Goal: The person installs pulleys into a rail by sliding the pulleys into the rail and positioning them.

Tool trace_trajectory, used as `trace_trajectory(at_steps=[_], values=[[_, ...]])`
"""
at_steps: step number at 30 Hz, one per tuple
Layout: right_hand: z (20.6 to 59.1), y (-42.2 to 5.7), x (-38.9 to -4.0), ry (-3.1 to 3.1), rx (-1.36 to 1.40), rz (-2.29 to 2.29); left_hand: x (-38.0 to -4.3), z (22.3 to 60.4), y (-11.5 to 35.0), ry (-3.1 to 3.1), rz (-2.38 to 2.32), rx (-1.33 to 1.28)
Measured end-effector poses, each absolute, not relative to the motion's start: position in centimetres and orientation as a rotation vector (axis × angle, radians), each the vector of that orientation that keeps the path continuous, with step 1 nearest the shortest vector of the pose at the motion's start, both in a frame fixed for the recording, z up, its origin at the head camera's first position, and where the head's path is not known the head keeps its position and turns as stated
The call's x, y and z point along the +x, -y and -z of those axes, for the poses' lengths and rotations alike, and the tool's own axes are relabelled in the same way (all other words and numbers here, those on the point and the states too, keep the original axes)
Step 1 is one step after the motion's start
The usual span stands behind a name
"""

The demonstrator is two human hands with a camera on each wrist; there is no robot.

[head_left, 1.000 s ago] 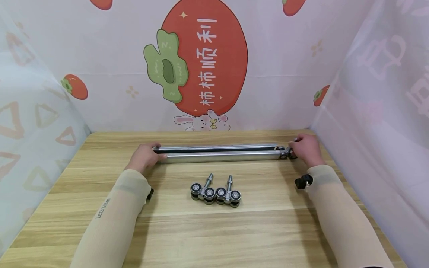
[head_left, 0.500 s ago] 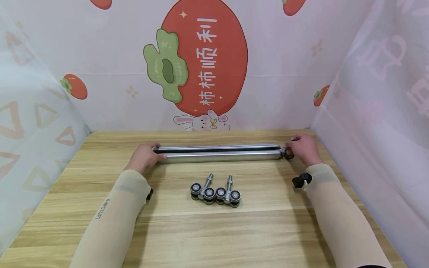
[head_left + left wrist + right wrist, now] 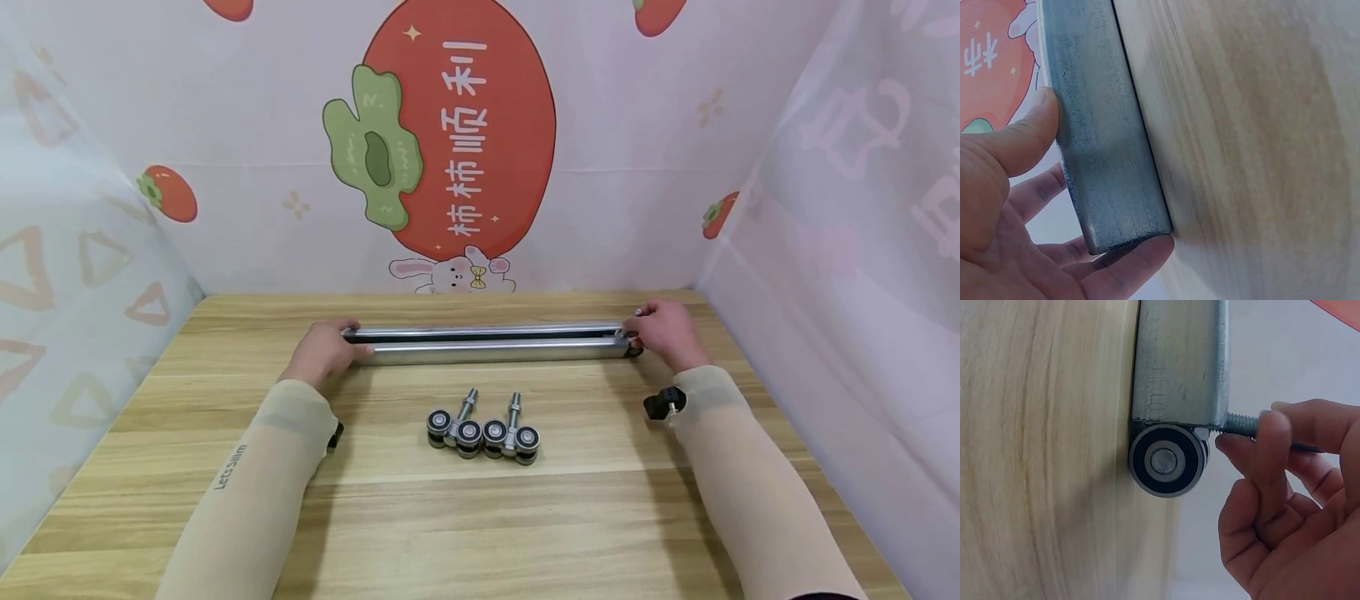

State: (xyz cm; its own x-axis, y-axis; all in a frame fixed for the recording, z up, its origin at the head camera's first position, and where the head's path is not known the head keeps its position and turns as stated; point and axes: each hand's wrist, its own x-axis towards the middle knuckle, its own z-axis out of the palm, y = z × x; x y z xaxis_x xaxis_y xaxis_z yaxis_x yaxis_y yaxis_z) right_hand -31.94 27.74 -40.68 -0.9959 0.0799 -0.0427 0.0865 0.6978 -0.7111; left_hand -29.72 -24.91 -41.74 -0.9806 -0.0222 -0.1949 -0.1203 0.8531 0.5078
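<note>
A long silver metal track [image 3: 495, 351] with a slot along its top lies across the back of the table. My left hand [image 3: 322, 350] holds its left end; in the left wrist view the thumb sits on the slotted edge and the fingers curl about the end of the track [image 3: 1100, 137]. At the right end, my right hand [image 3: 666, 333] pinches the threaded bolt [image 3: 1241, 424] of a roller trolley. One trolley wheel [image 3: 1166, 461] shows just outside the track's end, while the trolley's front part is hidden inside the channel. The bolt points up through the slot.
Two more roller trolleys, a left one [image 3: 454, 429] and a right one [image 3: 512, 433], lie side by side on the wooden table [image 3: 480, 533] in front of the track, bolts pointing away. Printed cloth [image 3: 615, 225] hangs behind the table and along both sides.
My right hand has moved left with the trolley, whose leading wheels have gone from outside the track's end into the channel. The left hand and the two loose trolleys have stayed put.
</note>
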Motion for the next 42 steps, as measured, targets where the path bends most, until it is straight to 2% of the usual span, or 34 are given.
trace_trajectory(at_steps=[23,42], values=[[40.1,-25.7,-32.1,-2.943,0.05,1.045,-29.7,41.6,25.1,-2.836,-0.791,-0.107],[39.9,-19.8,-32.4,-2.926,0.025,0.999,-29.7,41.5,25.0,-2.858,-0.802,-0.096]])
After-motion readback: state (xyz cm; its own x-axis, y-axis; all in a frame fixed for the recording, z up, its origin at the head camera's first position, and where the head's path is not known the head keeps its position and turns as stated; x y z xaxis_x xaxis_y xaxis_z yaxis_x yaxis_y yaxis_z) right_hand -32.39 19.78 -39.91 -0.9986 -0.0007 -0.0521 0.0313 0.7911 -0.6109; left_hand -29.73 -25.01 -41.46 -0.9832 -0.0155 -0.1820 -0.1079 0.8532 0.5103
